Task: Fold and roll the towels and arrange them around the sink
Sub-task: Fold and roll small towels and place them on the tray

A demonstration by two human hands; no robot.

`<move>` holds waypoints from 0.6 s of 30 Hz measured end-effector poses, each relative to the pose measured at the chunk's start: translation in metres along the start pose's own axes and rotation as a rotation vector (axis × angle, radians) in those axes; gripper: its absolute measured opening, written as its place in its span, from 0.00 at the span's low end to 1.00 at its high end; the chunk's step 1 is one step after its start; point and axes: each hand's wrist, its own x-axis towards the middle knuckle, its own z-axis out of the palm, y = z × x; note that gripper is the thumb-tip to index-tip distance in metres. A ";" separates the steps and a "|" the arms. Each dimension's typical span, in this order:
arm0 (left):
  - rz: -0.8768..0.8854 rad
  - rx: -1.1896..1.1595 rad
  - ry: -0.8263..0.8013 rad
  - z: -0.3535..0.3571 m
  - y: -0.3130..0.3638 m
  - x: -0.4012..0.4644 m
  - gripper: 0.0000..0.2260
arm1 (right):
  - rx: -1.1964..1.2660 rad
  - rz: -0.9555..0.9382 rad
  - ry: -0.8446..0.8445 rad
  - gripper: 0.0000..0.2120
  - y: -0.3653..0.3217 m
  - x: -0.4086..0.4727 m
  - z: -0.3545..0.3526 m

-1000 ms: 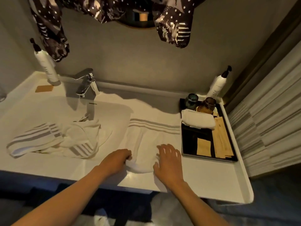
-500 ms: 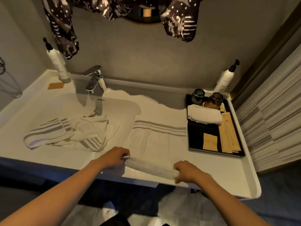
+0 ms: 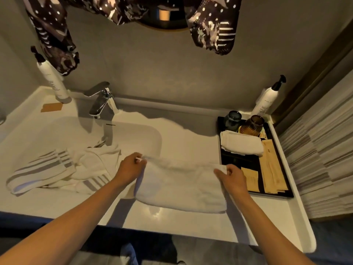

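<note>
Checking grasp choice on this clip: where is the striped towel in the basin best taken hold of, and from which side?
Probably the striped end, approached from above on the left. There the striped towel lies flat and spread, clear of the faucet; its middle is bunched.

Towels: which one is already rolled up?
The small white towel on the black tray, lying in front of the two cups. The plain towel in both hands is merely folded flat; the striped towel lies crumpled in the sink.
</note>
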 end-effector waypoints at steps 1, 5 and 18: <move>-0.033 -0.042 0.056 0.006 0.004 0.007 0.09 | -0.029 -0.036 0.088 0.11 -0.001 0.002 0.004; 0.210 0.275 0.228 0.043 -0.009 0.001 0.12 | -0.166 -0.239 0.212 0.10 0.030 -0.013 0.020; 0.695 0.743 -0.344 0.085 -0.056 -0.071 0.24 | -0.709 -0.626 -0.092 0.09 0.055 -0.041 0.073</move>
